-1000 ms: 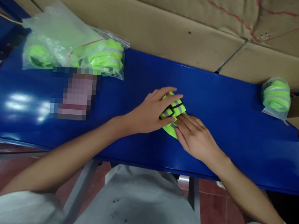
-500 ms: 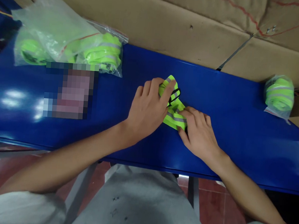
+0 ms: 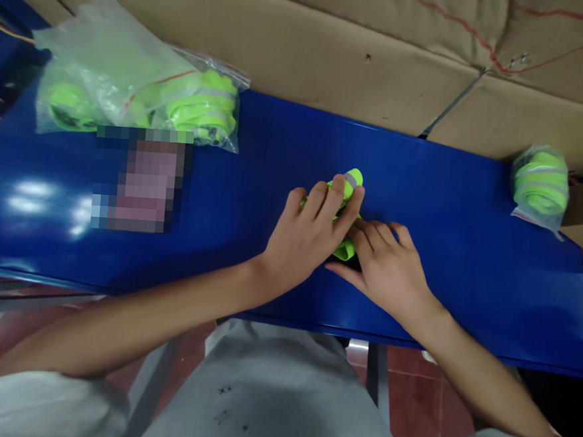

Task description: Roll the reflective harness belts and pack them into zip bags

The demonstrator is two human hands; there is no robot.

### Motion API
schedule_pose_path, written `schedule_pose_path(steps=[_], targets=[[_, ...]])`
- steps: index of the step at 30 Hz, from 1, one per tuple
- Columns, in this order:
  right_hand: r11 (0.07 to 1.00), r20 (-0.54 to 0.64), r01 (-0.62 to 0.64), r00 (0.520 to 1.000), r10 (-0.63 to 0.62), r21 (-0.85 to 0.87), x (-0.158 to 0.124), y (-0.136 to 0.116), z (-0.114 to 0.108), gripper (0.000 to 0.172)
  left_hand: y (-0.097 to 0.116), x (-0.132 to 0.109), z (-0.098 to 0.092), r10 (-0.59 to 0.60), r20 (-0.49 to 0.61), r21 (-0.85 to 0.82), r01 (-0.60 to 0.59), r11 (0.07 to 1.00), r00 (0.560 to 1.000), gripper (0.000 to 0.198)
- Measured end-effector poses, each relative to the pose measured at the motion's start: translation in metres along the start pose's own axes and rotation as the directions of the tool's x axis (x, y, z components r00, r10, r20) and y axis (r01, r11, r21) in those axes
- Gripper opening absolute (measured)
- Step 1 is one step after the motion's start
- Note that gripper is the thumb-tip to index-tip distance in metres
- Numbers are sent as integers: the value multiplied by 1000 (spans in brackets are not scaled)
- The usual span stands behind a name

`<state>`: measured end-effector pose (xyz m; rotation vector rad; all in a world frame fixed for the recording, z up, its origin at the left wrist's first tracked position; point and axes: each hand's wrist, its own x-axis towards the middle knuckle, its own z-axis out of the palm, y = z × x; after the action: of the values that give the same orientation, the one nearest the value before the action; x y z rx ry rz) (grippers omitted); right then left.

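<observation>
A neon yellow-green reflective strap (image 3: 355,177) with a grey stripe lies partly folded on the blue table, near its middle. Over its upper part bends my left hand (image 3: 304,239), fingers curled round the fabric. My right hand (image 3: 391,259) is closed on the strap's lower right part, its fingertips touching those of my left hand and its thumb stretched out below. Much of the strap is hidden under both hands, and its black fitting is out of sight.
Clear plastic bags (image 3: 118,53) with rolled neon straps sit at the back left of the blue table (image 3: 468,257). A blurred-out pinkish object (image 3: 149,182) lies before them. Another bagged roll (image 3: 542,183) stands at the right. Cardboard boxes (image 3: 308,53) line the back edge.
My left hand has moved right and slightly down, towards my right hand. The strap is bunched closer together, and its lower section, flat before, is now mostly covered.
</observation>
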<state>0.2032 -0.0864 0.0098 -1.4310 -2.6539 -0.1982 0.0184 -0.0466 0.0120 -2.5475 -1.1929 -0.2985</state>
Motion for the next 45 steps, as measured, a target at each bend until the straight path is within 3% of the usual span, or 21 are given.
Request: schedule_pose_path(steps=[8, 14, 17, 20, 25, 27, 29, 32, 34, 38, 40, 43, 44, 45], targets=[[997, 25, 62, 998, -64, 41, 1, 9, 7, 52, -6, -2, 5, -93, 80, -274, 112, 955, 992, 63], [994, 13, 3, 1000, -4, 110, 1, 1, 12, 41, 5, -16, 12, 58, 83, -329, -28, 944, 995, 72], [993, 29, -1, 1000, -3, 117, -3, -3, 19, 39, 15, -25, 6, 172, 65, -317, -143, 938, 983, 65], [988, 33, 3, 999, -8, 154, -6, -4, 24, 39, 17, -25, -4, 203, 42, -378, -173, 910, 978, 56], [981, 21, -47, 999, 43, 190, -5, -4, 25, 40, -7, -5, -7, 94, 19, -576, -66, 815, 995, 44], [979, 23, -42, 999, 39, 198, -4, -5, 24, 39, -17, 4, -4, 14, 61, -615, 27, 788, 998, 38], [976, 31, -34, 999, 28, 213, -2, -5, 25, 38, -26, 11, 1, -56, 167, -654, 153, 741, 984, 52], [963, 46, -33, 999, 21, 268, -1, -3, 25, 36, -33, 14, 8, -74, 363, -674, 317, 667, 929, 85], [955, 54, -32, 998, 17, 295, -2, 1, 20, 33, -34, 13, 10, -63, 418, -677, 357, 644, 906, 87], [956, 35, 13, 999, -24, 293, -7, 18, -5, 33, -29, 12, 11, -89, 407, -666, 361, 653, 909, 80], [942, -48, -1, 999, 18, 336, -9, 27, -17, 34, -28, 14, 10, -97, 400, -639, 353, 684, 911, 78], [871, -184, -102, 959, 214, 481, -6, 37, -19, 22, -28, 16, 10, -18, 354, -662, 264, 702, 935, 81], [832, -195, -127, 943, 270, 541, -3, 39, -15, 33, -27, 16, 11, 27, 319, -685, 210, 698, 947, 81], [790, -181, -140, 936, 303, 597, -1, 41, -9, 54, -26, 15, 11, 76, 267, -704, 141, 696, 961, 80]])
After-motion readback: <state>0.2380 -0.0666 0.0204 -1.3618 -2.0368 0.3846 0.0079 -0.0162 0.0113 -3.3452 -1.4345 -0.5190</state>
